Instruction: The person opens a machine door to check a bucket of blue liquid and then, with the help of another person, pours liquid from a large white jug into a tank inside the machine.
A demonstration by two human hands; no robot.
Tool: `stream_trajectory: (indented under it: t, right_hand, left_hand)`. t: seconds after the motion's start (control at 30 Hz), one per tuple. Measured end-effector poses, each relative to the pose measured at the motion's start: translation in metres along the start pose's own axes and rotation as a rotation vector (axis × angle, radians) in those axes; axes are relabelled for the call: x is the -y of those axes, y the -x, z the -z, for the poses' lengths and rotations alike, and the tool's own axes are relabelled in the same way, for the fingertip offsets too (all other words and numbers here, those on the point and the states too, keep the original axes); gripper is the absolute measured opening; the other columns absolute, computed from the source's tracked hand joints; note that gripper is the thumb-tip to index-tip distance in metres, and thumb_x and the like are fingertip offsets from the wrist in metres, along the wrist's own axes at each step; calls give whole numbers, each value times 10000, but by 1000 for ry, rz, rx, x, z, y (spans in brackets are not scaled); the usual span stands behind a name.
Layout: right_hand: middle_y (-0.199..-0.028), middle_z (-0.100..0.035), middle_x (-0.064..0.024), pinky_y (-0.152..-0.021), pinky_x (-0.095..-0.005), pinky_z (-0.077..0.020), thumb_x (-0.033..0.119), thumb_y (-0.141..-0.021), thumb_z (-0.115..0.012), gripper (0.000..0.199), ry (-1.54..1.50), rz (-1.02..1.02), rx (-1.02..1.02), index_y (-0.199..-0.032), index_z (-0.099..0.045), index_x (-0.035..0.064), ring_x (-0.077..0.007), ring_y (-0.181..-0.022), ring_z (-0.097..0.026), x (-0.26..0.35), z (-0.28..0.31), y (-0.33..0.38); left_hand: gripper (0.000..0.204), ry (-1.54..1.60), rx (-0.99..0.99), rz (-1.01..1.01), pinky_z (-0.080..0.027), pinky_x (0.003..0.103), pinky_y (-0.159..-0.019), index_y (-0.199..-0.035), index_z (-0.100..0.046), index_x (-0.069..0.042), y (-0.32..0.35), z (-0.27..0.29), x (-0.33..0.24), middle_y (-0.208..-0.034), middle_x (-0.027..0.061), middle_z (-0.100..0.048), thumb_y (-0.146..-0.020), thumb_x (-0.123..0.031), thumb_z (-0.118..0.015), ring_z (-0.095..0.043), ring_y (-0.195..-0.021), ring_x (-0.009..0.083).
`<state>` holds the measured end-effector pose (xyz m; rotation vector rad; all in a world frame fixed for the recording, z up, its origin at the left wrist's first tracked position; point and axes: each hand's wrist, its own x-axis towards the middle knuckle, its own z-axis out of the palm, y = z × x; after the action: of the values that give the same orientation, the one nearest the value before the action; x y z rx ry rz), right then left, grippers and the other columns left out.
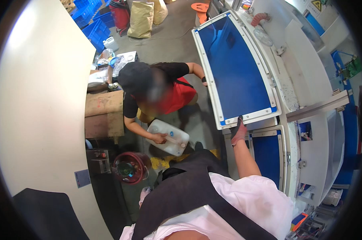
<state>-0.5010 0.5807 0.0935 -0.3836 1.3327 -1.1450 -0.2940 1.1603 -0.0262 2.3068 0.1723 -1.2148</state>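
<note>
My right hand (239, 132), in a pink and dark glove, grips the near edge of a blue machine door (237, 68) with a white metal frame. The door stands swung out from the machine. Low beside my dark apron, my left hand (145, 195) shows only in part, in a pale glove; its fingers cannot be made out. Ahead of me a crouching co-worker has one hand (159, 138) on the handle of a whitish plastic jerrycan (171, 136). The co-worker's other hand (205, 81) is at the far left edge of the door.
A dark red bucket (131, 168) with a wire handle stands left of the jerrycan. A second blue door (267, 156) sits at my right. Blue crates (96, 35) and a yellowish sack (141, 19) lie at the back. A large pale panel (41, 100) fills the left side.
</note>
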Motion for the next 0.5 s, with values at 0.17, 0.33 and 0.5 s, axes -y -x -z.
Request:
stream_trajectory:
  t: [0.17,0.33,0.5]
  right_hand:
    - [-1077,-655,-75,-769,-360,-536,288,-966,-576,303,-141,-27,438,-1192,-577,87,-233,-924,-645,55,-38,91]
    - [-988,-695,-89,-638,-330,-565,248,-945,-603,218,-257,62,770,-1033,-612,49,-216,-792,-661,146,-43,139]
    - [-1365,-496,-213,-934,-417,-478,307,-955,-560,551,-579,18,1216,-1364,-423,-36,-303,-1207,-531,222,-39,126]
  left_hand:
    - [341,-215,-108,58,-467,352,-935,-1165,-653,-122,26,-12,-27,-1124,81,-685,-923,-337,-544,-630,-1087,237]
    - [353,-451,36,-196,-446,347,-1015,-1167,-650,-139,-10,-25,12,-1249,70,-618,-906,-337,-518,-559,-1201,248]
    - [351,-622,46,-583,-472,400,-973,-1127,-652,-98,-95,-25,43,-1225,151,-618,-860,-314,-579,-565,-1171,341]
